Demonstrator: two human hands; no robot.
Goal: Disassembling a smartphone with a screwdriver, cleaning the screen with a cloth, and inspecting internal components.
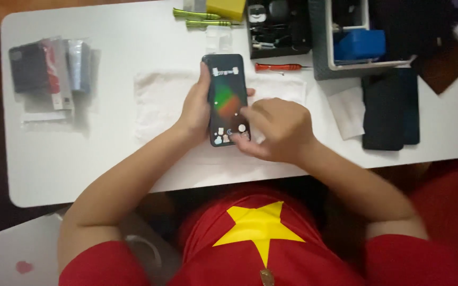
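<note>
The phone (226,99) sits at the centre of the frame, above a white cloth (160,100) on the white desk (107,159), with its screen lit and facing up. The left hand (194,108) grips the phone along its left edge, fingers wrapped round the body. The right hand (276,130) rests at the phone's lower right; its fingers are loosely curled, holding nothing, and one fingertip touches the lower part of the screen.

A red screwdriver (279,67) lies on the desk just right of the phone's top. Two green screwdrivers (202,18) lie at the upper centre, beside a yellow box (226,8). A dark tool tray (276,26) and a grey bin (345,53) holding a blue block (361,45) occupy the upper right. Two dark slabs (390,111) lie at the right. Bagged packages (51,74) lie at the upper left.
</note>
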